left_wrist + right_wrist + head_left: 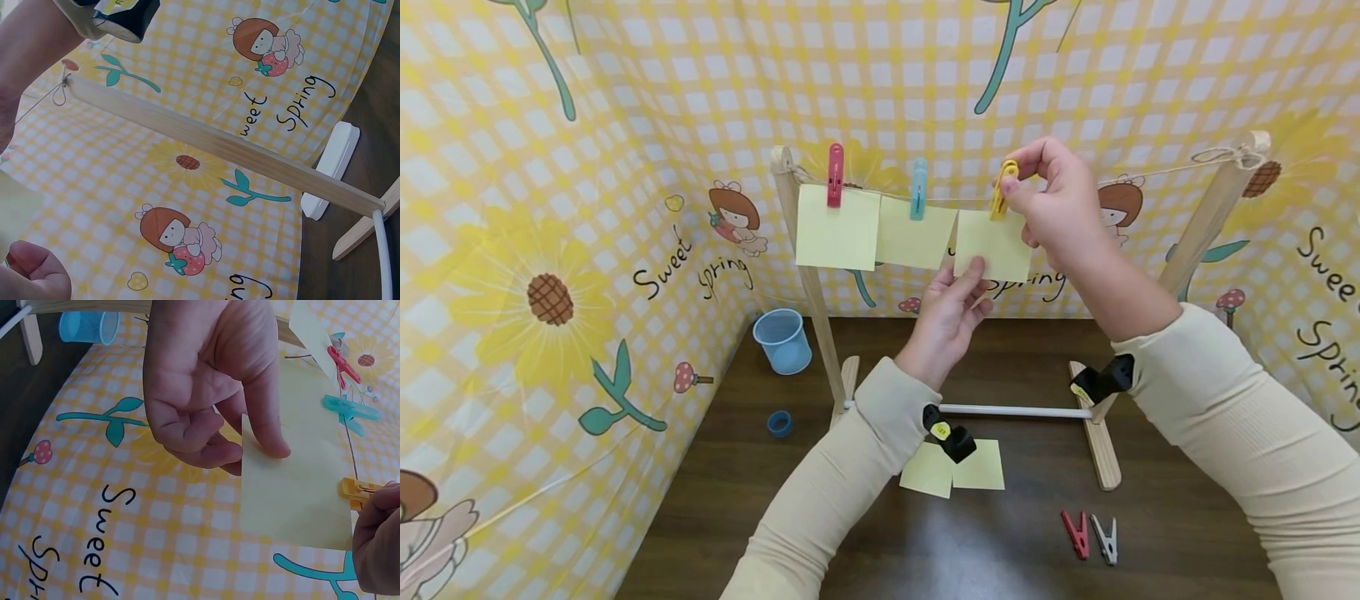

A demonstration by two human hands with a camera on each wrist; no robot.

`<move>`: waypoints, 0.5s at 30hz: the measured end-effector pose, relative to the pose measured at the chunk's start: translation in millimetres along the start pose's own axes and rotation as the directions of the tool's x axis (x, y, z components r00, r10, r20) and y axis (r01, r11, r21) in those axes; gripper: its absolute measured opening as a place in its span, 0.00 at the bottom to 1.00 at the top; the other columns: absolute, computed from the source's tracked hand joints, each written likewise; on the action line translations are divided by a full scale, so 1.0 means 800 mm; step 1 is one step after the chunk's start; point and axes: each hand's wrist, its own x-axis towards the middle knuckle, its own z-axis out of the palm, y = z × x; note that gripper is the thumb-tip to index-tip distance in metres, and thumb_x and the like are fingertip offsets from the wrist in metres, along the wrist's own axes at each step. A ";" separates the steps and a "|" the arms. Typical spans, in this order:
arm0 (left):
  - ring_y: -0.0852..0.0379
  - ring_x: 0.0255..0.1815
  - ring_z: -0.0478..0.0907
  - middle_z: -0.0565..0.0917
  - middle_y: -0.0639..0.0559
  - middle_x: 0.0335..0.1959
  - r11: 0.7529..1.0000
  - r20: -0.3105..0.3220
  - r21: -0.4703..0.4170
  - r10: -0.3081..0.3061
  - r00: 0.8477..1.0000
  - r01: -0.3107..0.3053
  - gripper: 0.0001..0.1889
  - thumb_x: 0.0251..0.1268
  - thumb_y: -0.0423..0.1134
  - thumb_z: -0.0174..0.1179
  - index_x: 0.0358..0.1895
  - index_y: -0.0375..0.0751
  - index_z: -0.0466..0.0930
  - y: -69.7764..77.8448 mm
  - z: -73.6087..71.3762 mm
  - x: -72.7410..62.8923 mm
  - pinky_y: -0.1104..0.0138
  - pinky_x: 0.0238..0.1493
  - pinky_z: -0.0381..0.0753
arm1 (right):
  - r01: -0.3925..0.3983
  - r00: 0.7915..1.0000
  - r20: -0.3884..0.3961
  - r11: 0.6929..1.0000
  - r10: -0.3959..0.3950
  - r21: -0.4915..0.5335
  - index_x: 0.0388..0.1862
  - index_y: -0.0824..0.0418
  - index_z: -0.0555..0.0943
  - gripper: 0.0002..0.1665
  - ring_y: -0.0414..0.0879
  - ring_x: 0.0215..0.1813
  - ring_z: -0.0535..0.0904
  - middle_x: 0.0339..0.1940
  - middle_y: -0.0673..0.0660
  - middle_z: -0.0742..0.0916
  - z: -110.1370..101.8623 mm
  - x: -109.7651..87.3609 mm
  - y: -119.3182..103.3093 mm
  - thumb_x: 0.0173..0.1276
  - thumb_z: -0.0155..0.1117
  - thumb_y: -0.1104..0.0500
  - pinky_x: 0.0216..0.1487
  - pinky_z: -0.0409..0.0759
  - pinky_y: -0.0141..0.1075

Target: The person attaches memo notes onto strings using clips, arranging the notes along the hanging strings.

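Note:
My left hand [951, 312] pinches the lower edge of a pale yellow paper note [1003, 250], thumb in front. Between the thumb and fingers of my right hand [1056, 196] is a yellow clothespin [1002, 192], at the note's top edge by the string. The right wrist view shows this clothespin [356, 490] over the edge of the note [294, 506]; whether it bites on the string is hard to tell. To the left, a red clothespin [835, 175] and a light blue clothespin [918, 190] hold two more notes, one note [837, 229] beside another note [917, 233].
A wooden post [812, 292] and a second post [1206, 217] carry the string, with a white rod [1015, 412] below. On the dark table lie loose notes [979, 464], a red clothespin [1076, 533], a grey clothespin [1105, 539], a blue bucket [784, 342] and a blue ring [780, 423].

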 end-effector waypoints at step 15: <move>0.62 0.26 0.73 0.76 0.56 0.22 0.999 -0.005 -0.039 0.018 1.000 -0.019 0.09 0.67 0.32 0.53 0.29 0.47 0.76 0.003 0.002 0.002 0.72 0.28 0.72 | -0.003 1.000 0.031 0.991 0.008 -0.136 0.48 0.64 0.74 0.13 0.38 0.09 0.59 0.33 0.55 0.76 -0.001 -0.005 0.001 0.64 0.58 0.69 0.07 0.59 0.27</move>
